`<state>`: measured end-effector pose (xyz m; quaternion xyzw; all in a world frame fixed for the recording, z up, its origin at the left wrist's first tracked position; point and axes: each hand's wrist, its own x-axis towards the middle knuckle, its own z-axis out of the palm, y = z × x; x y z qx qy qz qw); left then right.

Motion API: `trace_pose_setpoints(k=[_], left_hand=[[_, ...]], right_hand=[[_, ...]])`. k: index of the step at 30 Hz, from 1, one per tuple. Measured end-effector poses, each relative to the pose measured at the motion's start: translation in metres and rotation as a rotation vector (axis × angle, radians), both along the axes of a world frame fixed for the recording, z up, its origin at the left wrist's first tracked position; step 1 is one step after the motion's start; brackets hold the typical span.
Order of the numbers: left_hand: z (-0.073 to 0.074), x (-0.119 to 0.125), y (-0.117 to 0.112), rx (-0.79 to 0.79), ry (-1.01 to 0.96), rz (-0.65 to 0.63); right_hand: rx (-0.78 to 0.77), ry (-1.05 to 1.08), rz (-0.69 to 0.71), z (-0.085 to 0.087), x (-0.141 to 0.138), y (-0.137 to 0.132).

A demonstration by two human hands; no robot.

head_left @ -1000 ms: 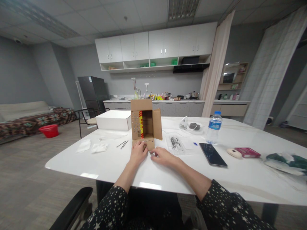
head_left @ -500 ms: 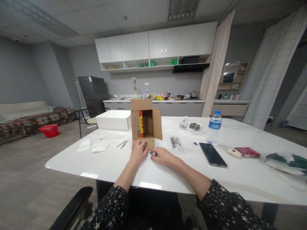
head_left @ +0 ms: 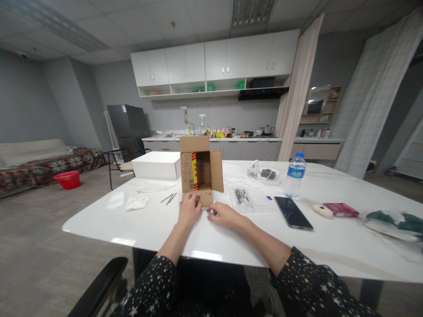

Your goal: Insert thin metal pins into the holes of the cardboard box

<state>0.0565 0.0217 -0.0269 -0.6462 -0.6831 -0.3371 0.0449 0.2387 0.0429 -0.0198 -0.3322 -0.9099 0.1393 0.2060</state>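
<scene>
Cardboard box (head_left: 187, 178) stood open on white table (head_left: 132, 224), front flap (head_left: 207, 200) down. Left hand (head_left: 189, 209) lay over flap, fingers bent; right hand (head_left: 226, 216) curled beside thin metal pieces (head_left: 204, 208). Grip on either: couldn't tell.

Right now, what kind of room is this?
It looks like a kitchen and sitting room in one. There's a tall dark fridge, white wall cupboards, and what seems to be a couch.
</scene>
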Motion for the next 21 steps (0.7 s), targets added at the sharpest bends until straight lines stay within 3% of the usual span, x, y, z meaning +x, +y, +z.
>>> trace_pose_setpoints(k=[21], left_hand=[[-0.0032,-0.0015,0.0028,0.021,0.004,-0.005]], right_hand=[[0.007,-0.011,0.005,0.0026,0.0004,-0.0018]])
